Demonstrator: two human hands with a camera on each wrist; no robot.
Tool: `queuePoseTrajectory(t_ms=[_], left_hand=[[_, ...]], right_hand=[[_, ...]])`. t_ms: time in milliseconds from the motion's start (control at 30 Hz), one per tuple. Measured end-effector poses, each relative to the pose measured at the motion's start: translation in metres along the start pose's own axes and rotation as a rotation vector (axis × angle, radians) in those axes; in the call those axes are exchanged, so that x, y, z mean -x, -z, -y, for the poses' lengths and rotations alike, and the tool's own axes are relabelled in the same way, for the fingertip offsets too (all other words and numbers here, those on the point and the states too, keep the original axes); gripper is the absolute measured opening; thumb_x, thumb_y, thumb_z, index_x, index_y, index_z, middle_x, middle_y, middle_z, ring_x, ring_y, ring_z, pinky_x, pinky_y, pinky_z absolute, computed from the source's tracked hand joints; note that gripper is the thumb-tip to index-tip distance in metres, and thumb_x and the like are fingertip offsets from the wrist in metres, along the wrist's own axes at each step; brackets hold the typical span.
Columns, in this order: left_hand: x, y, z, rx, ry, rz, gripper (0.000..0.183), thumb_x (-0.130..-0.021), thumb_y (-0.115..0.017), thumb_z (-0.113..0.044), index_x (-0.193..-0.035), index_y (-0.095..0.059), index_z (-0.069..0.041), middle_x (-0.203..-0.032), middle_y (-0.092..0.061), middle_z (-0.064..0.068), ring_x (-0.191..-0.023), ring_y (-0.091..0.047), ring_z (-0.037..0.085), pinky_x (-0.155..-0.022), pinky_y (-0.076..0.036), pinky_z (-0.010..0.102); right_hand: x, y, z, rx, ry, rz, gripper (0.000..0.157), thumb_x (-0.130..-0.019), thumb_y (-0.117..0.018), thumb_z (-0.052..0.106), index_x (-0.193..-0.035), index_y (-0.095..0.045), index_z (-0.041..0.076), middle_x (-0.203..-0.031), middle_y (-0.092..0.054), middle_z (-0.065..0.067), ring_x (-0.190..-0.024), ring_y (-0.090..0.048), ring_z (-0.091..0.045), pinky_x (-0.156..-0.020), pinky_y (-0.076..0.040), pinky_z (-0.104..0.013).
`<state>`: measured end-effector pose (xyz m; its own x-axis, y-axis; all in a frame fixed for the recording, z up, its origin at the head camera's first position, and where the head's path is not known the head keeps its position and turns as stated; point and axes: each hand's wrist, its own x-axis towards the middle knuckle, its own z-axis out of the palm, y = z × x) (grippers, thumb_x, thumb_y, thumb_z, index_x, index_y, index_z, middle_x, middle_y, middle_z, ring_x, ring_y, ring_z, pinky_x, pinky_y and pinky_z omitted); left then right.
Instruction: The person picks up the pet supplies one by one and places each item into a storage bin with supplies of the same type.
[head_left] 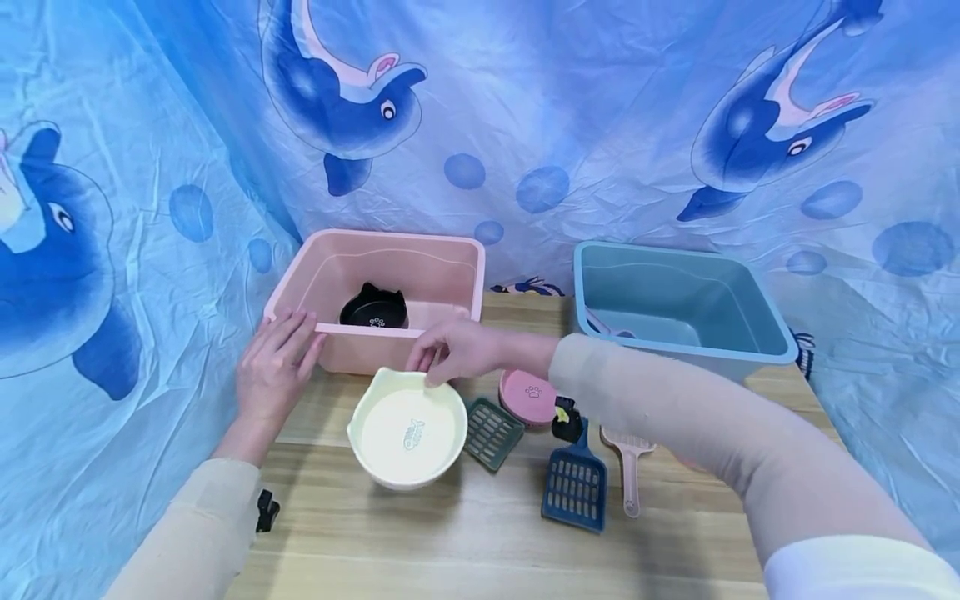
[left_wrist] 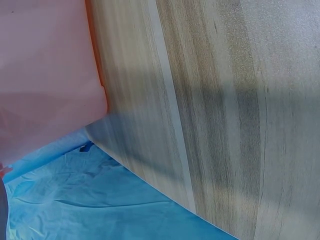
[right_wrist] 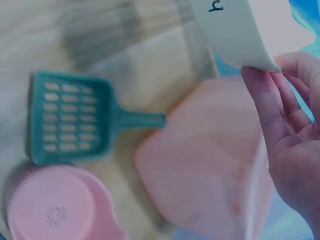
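My right hand point(head_left: 461, 354) pinches the rim of a cream cat-eared bowl point(head_left: 408, 433), held up over the table in front of the pink bin. In the right wrist view, thumb and fingers grip the bowl point(right_wrist: 240, 35) at one pointed ear. My left hand point(head_left: 276, 362) rests on the front left rim of the pink bin point(head_left: 405, 332), fingers over the edge. Inside that bin lies a black cat-eared bowl point(head_left: 372, 307) with a paw print. A dark green slotted litter scoop point(head_left: 492, 433) lies just right of the cream bowl.
A pink bowl point(head_left: 528, 396), a navy litter scoop point(head_left: 575, 487) and a pale pink scoop point(head_left: 631, 471) lie on the wooden table point(head_left: 450, 558). At the back right stands a blue bin point(head_left: 682, 346) with a lilac scoop point(head_left: 606, 325) inside. A blue dolphin-print curtain point(head_left: 480, 100) surrounds the table.
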<state>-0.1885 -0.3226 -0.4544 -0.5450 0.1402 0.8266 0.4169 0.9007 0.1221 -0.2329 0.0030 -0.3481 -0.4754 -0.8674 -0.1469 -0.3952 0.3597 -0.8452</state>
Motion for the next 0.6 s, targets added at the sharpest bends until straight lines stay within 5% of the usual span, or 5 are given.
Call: queuePoseTrajectory(t_ms=[200,367,600], left_hand=[[-0.001,0.003,0.002,0.002,-0.015,-0.017,0.057,-0.113,-0.05,-0.05,-0.128,-0.076,-0.002,-0.127,-0.074,0.024,-0.121,-0.068,0.05,-0.112,-0.049,0.066],[-0.001,0.005,0.002,-0.022,-0.019,-0.018,0.058,-0.113,-0.049,-0.052,-0.127,-0.077,-0.002,-0.126,-0.074,0.024,-0.121,-0.069,0.049,-0.111,-0.05,0.066],[0.0,0.005,-0.003,-0.023,-0.054,-0.048,0.049,-0.112,-0.055,-0.045,-0.126,-0.078,-0.003,-0.122,-0.076,0.023,-0.118,-0.07,0.048,-0.106,-0.052,0.068]], right_hand=[[0.003,0.039,0.023,-0.056,-0.031,-0.059,0.028,-0.094,-0.075,-0.005,-0.122,-0.076,-0.001,-0.106,-0.078,-0.011,-0.094,-0.073,-0.019,-0.073,-0.066,-0.037],[-0.004,0.067,0.034,-0.054,-0.035,-0.11,0.03,-0.094,-0.075,-0.004,-0.124,-0.075,0.0,-0.108,-0.078,-0.012,-0.099,-0.073,-0.02,-0.074,-0.065,-0.031],[-0.016,0.095,0.039,0.009,-0.093,-0.121,0.028,-0.097,-0.073,-0.002,-0.124,-0.076,0.003,-0.111,-0.075,-0.012,-0.1,-0.071,-0.023,-0.078,-0.067,-0.036]])
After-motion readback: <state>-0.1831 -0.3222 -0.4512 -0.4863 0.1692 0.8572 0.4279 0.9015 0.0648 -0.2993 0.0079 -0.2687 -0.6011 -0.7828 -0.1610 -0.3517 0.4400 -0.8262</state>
